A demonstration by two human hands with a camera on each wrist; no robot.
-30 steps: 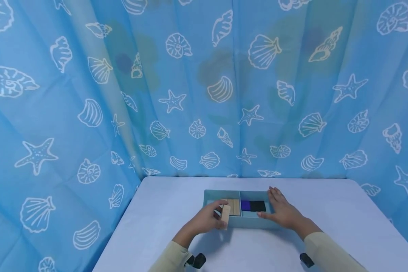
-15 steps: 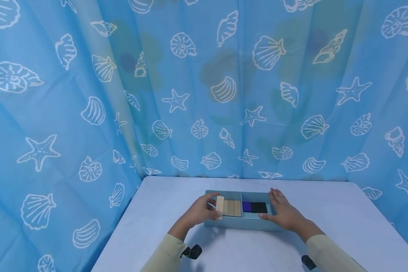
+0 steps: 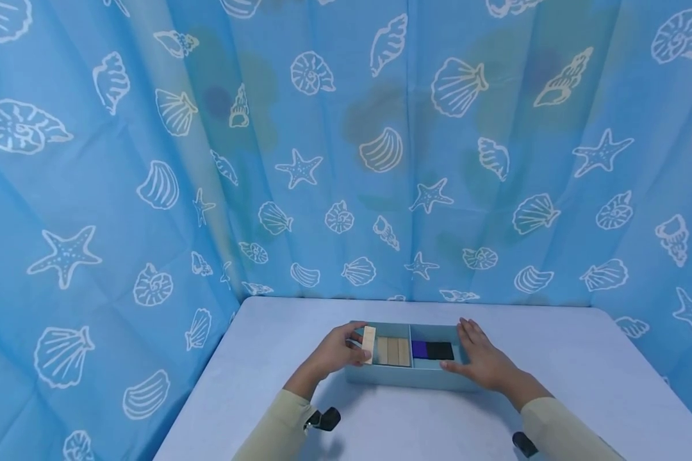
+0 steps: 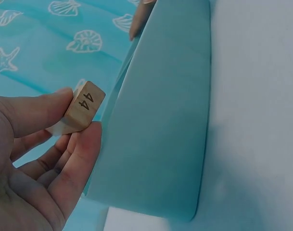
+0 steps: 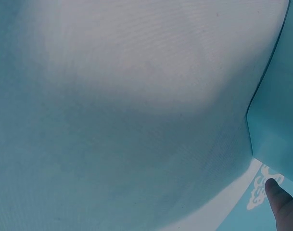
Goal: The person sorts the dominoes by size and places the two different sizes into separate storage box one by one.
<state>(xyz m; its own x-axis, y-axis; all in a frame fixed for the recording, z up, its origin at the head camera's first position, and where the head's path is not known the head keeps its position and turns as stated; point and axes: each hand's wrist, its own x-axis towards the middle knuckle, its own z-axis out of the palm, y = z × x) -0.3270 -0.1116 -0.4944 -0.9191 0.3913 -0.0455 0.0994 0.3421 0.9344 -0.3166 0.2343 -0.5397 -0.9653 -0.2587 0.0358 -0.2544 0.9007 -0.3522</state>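
My left hand [image 3: 336,351] pinches a pale wooden block [image 3: 368,344] between thumb and fingers, over the left end of a light blue box [image 3: 406,378]. In the left wrist view the end of the block carries the dark number 44, and the box wall [image 4: 156,120] stands just beside the fingers. Several wooden blocks [image 3: 393,351] lie side by side in the box's left compartment. The right compartment holds a purple piece [image 3: 419,349] and a black piece [image 3: 440,351]. My right hand [image 3: 486,360] rests on the box's right end with fingers extended; the right wrist view catches only fingertips.
The box stands on a white table [image 3: 300,320], parted by a thin divider [image 3: 410,346]. Behind and to the left hangs a blue curtain [image 3: 334,269] with white shell prints. Dark wrist cameras [image 3: 325,419] show below the sleeves.
My left hand has carried the block leftward and up, from in front of the blocks to over the box's left end, uncovering the row of blocks. The right hand has kept its place on the box.
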